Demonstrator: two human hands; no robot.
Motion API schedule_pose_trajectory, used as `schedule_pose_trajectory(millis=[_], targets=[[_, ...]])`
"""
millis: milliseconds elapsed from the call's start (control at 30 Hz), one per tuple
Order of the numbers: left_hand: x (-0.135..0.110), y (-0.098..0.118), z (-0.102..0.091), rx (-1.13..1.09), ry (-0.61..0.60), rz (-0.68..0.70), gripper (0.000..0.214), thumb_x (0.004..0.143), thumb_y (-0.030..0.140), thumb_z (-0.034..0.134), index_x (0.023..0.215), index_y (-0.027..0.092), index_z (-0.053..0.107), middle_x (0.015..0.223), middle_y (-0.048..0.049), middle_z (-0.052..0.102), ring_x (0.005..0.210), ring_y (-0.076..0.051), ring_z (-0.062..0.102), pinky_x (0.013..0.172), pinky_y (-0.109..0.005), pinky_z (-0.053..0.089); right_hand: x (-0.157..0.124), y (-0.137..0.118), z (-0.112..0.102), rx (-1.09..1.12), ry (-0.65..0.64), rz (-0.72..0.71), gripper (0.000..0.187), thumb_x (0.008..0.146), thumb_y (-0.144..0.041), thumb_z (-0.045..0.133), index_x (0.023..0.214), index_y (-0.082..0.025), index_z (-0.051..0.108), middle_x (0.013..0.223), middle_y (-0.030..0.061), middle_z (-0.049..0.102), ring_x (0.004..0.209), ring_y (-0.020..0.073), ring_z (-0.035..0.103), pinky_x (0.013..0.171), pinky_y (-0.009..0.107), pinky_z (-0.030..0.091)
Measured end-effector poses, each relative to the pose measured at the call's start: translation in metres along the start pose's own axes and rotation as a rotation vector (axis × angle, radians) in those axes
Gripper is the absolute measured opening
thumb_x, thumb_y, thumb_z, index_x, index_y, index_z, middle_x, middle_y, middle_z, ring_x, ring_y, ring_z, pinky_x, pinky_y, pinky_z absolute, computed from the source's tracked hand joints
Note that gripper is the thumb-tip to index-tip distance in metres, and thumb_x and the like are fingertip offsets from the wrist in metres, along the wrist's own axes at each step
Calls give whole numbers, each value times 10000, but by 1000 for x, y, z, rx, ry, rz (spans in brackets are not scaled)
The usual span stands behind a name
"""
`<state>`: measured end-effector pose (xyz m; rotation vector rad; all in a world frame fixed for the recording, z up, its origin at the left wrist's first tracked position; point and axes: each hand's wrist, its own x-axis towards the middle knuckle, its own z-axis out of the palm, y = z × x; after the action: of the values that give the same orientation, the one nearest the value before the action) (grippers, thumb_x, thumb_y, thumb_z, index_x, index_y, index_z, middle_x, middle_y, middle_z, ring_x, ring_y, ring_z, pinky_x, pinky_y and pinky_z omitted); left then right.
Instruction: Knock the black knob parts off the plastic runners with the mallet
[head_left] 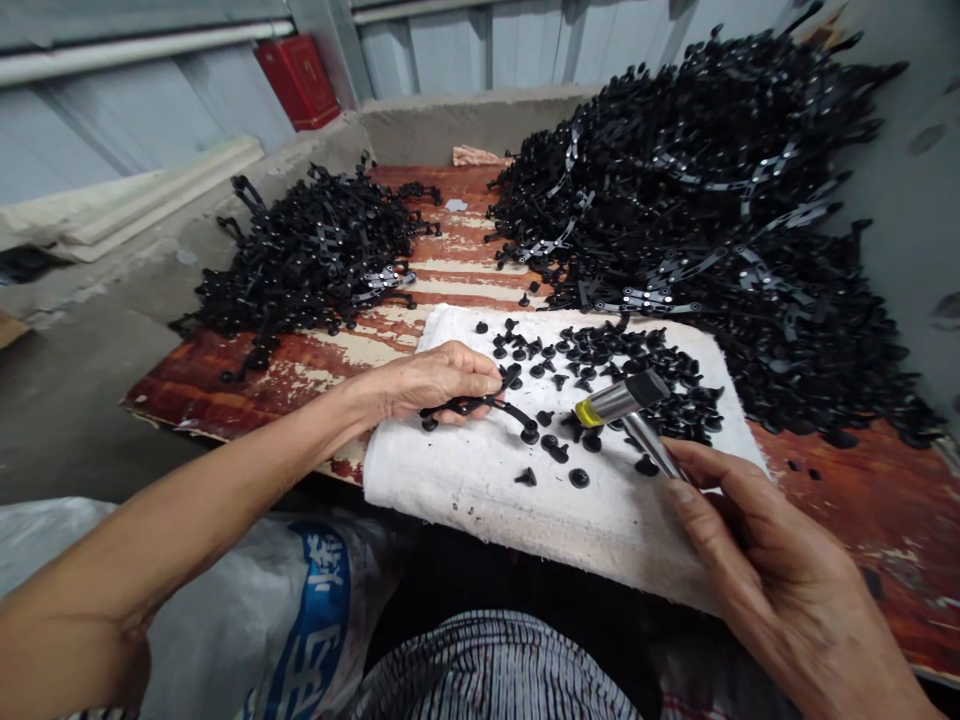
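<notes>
Over a white cloth [480, 490], my left hand [442, 380] pinches a black jointed linkage [514, 412] with a round foot at its end. My right hand [757, 540] grips the metal handle of a hammer [622, 400]. The hammer's head has a yellow face on its left and a dark face on its right, and it hovers above the cloth, to the right of the linkage. Small black round-based pegs [577, 478] lie scattered on the cloth, thickest behind the hammer head.
A large heap of black linkages [697, 190] rises at the back right, and a smaller heap [315, 240] lies at the left. The worn red-brown board [450, 240] carries both. A red box [298, 82] stands by the corrugated wall. A white plastic bag [225, 600] sits below the board.
</notes>
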<state>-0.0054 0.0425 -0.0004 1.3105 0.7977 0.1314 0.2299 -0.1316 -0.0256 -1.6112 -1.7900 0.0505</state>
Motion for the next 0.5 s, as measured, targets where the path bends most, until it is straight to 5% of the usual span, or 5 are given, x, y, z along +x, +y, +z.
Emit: schedule_pose_trajectory(millis=[500], targets=[[1,1,0,30,3,-8,283,822,282,666,622,117,555,537,2,545,346,-21,394,328,-134,253,-2,1,-1,-20,-16,-2,253,964,-317,436,1080,-167,603,882,88,724,734,185,714,665,282,604]])
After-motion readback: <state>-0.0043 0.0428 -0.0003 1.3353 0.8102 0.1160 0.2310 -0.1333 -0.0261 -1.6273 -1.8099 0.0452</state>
